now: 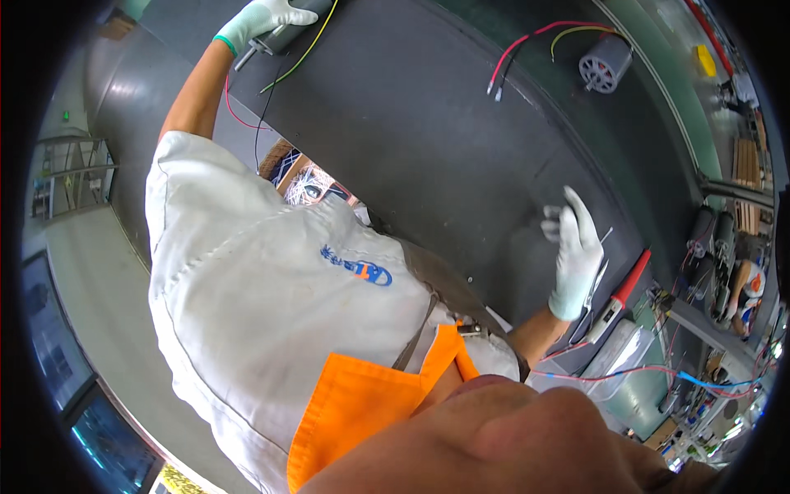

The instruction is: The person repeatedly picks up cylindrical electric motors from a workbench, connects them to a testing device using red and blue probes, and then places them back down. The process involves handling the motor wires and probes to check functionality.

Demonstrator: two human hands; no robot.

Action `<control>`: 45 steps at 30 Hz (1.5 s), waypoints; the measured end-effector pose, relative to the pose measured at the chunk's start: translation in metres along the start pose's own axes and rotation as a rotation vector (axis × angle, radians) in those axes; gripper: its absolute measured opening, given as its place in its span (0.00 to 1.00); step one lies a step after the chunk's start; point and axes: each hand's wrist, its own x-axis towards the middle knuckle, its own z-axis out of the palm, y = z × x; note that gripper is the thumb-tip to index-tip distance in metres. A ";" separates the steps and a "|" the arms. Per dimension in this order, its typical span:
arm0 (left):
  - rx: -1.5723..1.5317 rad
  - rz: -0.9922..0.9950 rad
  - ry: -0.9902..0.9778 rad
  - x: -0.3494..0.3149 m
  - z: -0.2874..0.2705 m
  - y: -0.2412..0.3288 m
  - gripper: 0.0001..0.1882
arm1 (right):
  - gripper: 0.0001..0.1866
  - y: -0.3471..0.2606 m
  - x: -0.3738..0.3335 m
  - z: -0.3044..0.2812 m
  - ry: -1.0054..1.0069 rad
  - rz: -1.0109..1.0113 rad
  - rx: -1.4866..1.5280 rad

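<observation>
In a white glove with a green cuff, my left hand [262, 20] is closed over a grey cylindrical electric motor [284, 39] at the far left of the dark work surface [395, 132]. The motor's metal shaft sticks out toward me. A yellow-green lead [309, 53], a red lead and a black lead trail from it. My right hand [578, 259], also gloved, hovers over the right part of the surface. Its index finger is stretched and the others are half bent, with nothing visible in them. A slim silver tool [599, 276] lies beside that hand, partly hidden by it.
At the far right stands a second motor [607, 64] with red, black and yellow-green leads. Near my right wrist lies a red-and-white pen-shaped tool [632, 276] on a cable. More dark motors [702, 226] sit beyond the right edge, near another person [747, 284].
</observation>
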 end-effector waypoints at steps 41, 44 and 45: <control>-0.162 0.466 -0.789 -0.036 0.131 0.293 0.49 | 0.12 0.057 0.012 -0.090 0.443 -0.091 -0.130; -0.262 0.335 -0.771 -0.048 0.141 0.286 0.46 | 0.17 0.108 0.047 -0.125 0.549 -0.179 -0.795; -0.274 0.278 -0.795 -0.053 0.136 0.289 0.44 | 0.19 0.106 0.055 -0.121 0.512 -0.101 -0.887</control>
